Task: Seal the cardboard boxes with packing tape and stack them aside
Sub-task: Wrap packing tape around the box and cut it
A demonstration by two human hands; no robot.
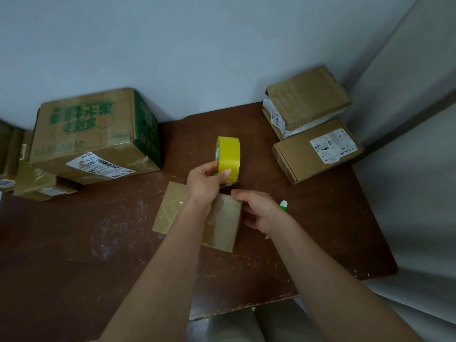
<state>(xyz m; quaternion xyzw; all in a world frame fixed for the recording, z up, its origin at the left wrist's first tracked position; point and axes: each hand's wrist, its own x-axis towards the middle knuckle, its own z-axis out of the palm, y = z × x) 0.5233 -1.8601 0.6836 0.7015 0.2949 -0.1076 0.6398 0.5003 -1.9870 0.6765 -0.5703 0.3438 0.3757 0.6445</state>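
Observation:
A small flat cardboard box lies in the middle of the brown table, its top glossy with tape. My left hand holds a yellow roll of packing tape upright just above the box's far edge, thumb on the roll's face. My right hand rests against the box's right side with its fingers loosely curled, a fingertip reaching toward the bottom of the roll.
A large green-printed carton sits at the back left on flatter parcels. Two taped boxes are stacked at the back right, with a flat mailer box in front. A green-and-white object peeks out behind my right hand.

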